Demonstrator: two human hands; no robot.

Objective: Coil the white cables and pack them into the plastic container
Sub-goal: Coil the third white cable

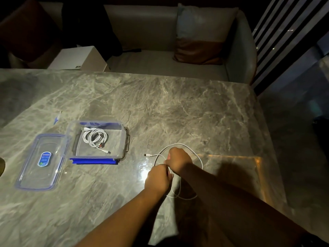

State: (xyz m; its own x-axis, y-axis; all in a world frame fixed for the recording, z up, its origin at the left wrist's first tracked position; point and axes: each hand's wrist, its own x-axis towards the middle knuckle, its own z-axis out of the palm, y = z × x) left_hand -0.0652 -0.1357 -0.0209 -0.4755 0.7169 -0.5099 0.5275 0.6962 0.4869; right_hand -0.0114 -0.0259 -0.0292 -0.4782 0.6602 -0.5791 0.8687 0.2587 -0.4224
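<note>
While the lid (40, 163) lies at the left, its blue label (44, 159) too small to read, the plastic container (124, 141) just right of it holds one coiled cable (95, 138). Further right, above the table (178, 107), the left hand (157, 179) and right hand (179, 160) curl their fingers round the loose white cable (179, 144). Coiling is the step in hand; next the trailing ends need gathering, then the coil goes left into the container.

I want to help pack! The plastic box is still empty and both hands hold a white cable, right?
Not empty: the head view shows the plastic box already holding one coiled cable. The left hand and right hand do hold a white cable.
</note>
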